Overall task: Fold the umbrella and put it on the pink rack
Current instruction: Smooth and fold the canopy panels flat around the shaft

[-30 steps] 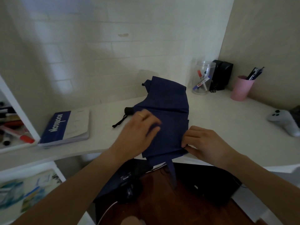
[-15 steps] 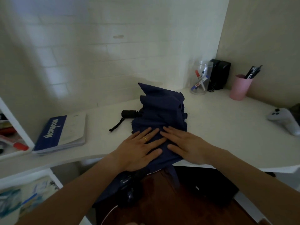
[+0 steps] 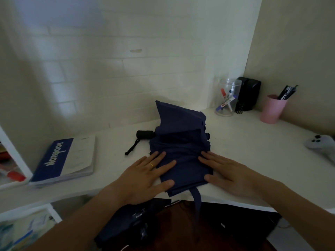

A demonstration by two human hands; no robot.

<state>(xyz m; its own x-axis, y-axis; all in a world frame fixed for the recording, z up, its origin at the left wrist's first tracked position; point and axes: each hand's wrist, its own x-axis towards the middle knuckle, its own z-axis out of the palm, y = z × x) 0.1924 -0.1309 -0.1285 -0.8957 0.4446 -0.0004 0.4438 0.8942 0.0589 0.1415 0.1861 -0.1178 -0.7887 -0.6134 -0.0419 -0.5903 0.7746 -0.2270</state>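
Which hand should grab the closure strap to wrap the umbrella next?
Right hand, likely: the dark blue strap hangs off the white desk's edge just below its thumb. The left hand lies flat farther left on the folded navy fabric umbrella.

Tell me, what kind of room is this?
Probably a study corner at home: a white desk against the wall holds a notebook, a pink cup of pens, and a jar of markers.

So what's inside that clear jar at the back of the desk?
The clear jar holds a few markers, with red and blue caps showing through its wall. Their exact number is too blurred to tell.
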